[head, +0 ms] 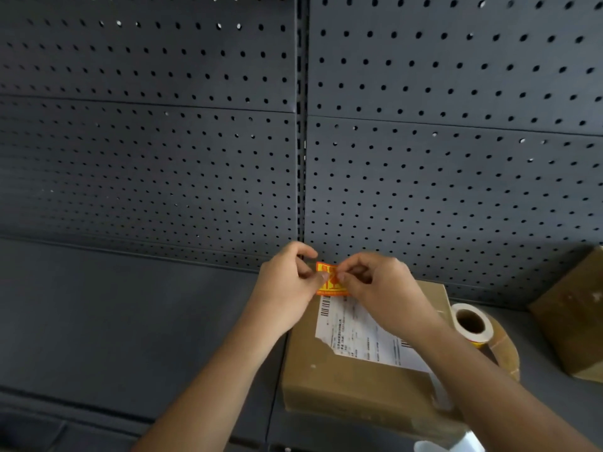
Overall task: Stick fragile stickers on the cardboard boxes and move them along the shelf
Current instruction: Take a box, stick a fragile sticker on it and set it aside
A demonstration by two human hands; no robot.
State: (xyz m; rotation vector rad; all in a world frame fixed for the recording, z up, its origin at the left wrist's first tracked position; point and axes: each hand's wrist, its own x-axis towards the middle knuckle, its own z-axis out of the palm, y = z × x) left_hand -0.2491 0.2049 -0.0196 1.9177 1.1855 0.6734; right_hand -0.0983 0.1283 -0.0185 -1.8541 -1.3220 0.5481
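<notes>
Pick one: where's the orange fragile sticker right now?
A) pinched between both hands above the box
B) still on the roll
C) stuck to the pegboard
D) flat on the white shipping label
A: the left hand and right hand pinch the orange sticker from either side, over the far edge of the cardboard box.

- A stockroom or shop storage bay: dark metal shelf (130, 321) backed by perforated pegboard panels (456, 174).
- Labelled cardboard boxes (342, 380) and a sticker roll (471, 322) suggest parcel handling.
</notes>
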